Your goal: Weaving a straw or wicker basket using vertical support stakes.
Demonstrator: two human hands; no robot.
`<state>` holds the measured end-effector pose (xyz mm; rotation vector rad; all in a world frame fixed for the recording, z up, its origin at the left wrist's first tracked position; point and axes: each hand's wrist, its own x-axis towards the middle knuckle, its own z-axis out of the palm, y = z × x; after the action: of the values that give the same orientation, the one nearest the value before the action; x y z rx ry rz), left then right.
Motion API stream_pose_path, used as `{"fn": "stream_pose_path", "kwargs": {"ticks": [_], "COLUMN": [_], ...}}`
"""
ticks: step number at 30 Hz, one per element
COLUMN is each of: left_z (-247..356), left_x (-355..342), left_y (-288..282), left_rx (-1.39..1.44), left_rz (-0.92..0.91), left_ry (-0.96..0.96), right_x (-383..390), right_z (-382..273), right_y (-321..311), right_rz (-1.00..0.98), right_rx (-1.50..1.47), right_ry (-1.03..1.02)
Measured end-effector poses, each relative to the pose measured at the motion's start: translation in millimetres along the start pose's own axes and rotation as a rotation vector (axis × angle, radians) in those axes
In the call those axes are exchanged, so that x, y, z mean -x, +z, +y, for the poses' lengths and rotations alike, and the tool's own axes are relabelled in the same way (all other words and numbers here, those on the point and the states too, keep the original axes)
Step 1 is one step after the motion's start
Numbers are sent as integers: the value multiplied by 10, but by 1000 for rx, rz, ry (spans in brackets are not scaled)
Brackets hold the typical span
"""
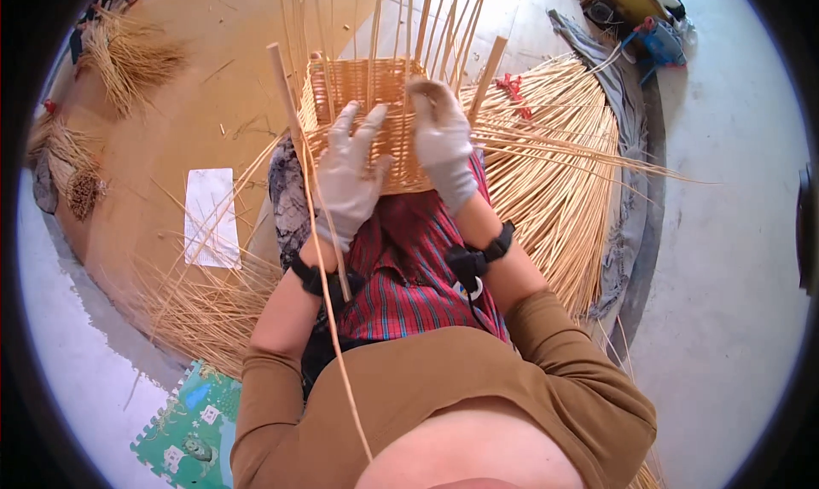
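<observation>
A half-woven wicker basket [392,161] with tall upright stakes rests on my lap, on red plaid cloth [401,267]. My white-gloved left hand [350,169] lies against the basket's near side with fingers spread. My gloved right hand [439,139], slightly blurred, is at the basket's right part; its fingers are curled, and what they hold, if anything, is unclear. A long pale rod [333,318] runs from beside a thick left stake [281,84] down across my left wrist toward my chest. Loose weaving strands [580,152] stick out to the right of the basket.
A large bundle of pale rods [554,233] lies right on grey cloth [631,122]. Straw bundles [128,54] are upper left, beside part of someone's dark clothing. A white sheet [211,216], scattered strands and a green foam mat [188,429] lie left; a blue object [661,41] is upper right.
</observation>
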<state>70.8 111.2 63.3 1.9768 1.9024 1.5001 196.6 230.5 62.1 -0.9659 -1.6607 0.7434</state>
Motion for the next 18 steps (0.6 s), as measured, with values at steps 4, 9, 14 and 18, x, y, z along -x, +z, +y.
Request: {"fn": "stream_pose_path", "kwargs": {"ticks": [4, 9, 14, 18], "left_z": [-34, -133, -353, -546], "left_x": [-137, -36, 335, 328], "left_y": [317, 308, -48, -180], "left_rx": [-367, -464, 25, 520], "left_rz": [-228, -245, 228, 407], "left_ry": [-175, -78, -82, -100], "right_x": [-569, 120, 765, 855], "right_z": [-336, 113, -449, -1023], "right_y": [205, -422, -407, 26], "right_rz": [-122, -10, -461, -403], "right_rx": [409, 206, 104, -25], "right_ry": [-147, -16, -260, -491]}}
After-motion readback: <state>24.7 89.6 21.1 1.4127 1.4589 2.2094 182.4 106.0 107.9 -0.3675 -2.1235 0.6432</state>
